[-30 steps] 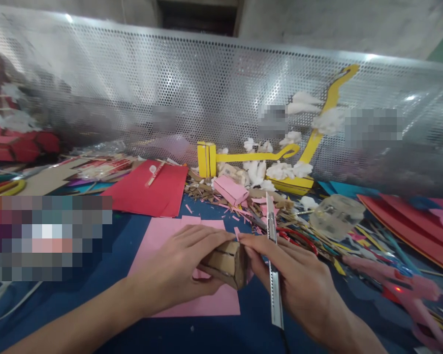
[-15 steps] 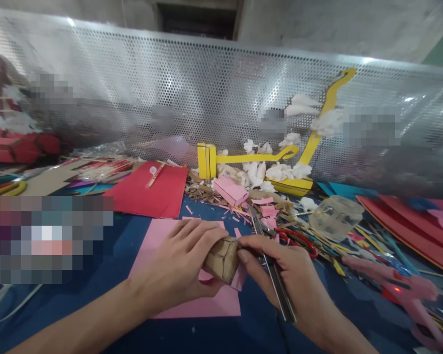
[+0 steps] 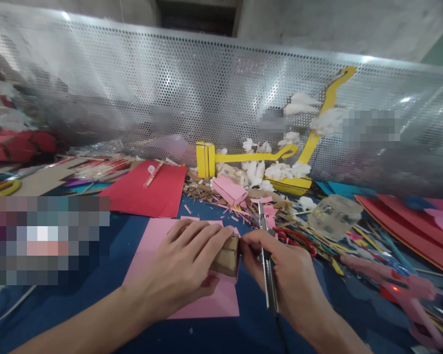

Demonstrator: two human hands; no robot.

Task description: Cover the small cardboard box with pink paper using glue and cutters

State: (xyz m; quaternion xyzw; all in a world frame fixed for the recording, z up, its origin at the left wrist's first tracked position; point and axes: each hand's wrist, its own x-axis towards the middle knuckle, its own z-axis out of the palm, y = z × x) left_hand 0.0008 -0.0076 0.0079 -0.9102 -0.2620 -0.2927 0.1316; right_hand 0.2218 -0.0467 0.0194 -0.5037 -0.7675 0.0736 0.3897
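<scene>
Light is soft and fairly dim. The perforated metal screen (image 3: 206,98) catches bright streaks and spots of glare, some along its top edge; above it, an opening (image 3: 197,18) sinks into near-black. In front of the screen, a cutter (image 3: 269,285) glints along its metal. Toward the screen's outer ends, detail looks smeared and stretched, while pixelated blocks mask several patches.

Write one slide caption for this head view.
Left hand grips a brown block over pink paper; right hand holds a utility knife.
</scene>
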